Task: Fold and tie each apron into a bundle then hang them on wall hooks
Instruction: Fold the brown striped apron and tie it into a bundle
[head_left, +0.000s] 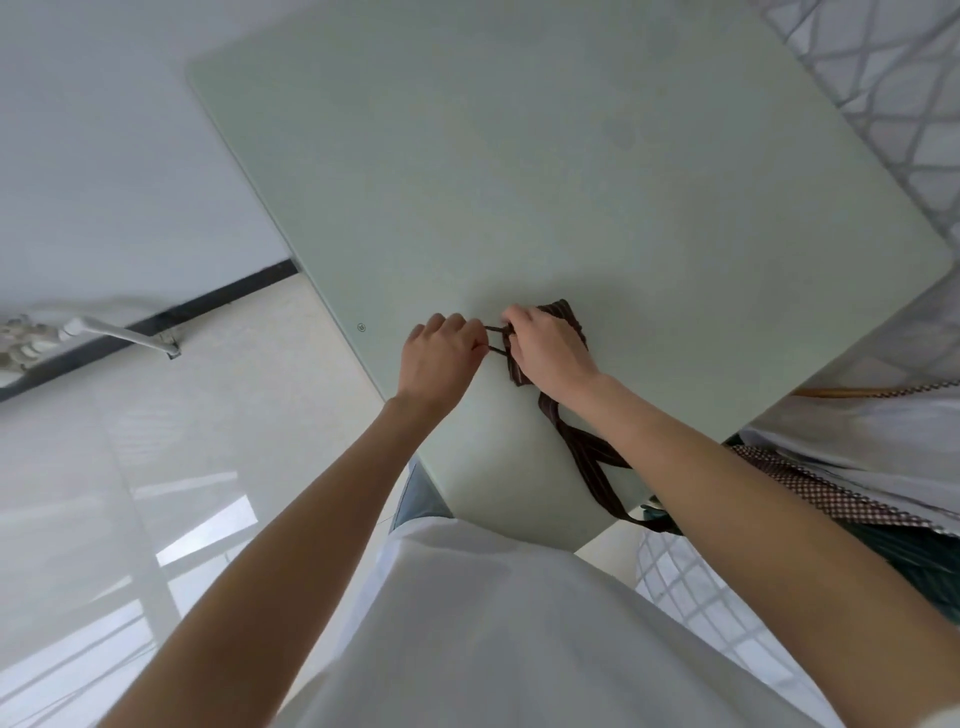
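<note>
A dark brown striped apron (566, 314), folded into a small bundle, lies on the pale green table (571, 156) near its front edge. My right hand (545, 345) lies on top of the bundle with its fingers curled round it and covers most of it. My left hand (441, 353) pinches the thin dark tie strings (496, 340), which stretch taut between the two hands. A wide striped strap (592, 457) trails from the bundle toward me and hangs over the table's front edge.
At the right, a chair holds white cloth and a red checked apron (810, 483). A patterned grey surface (893, 93) borders the table's far right. Left of the table are a white wall and glossy floor tiles (156, 467) with a white mop handle (124, 335).
</note>
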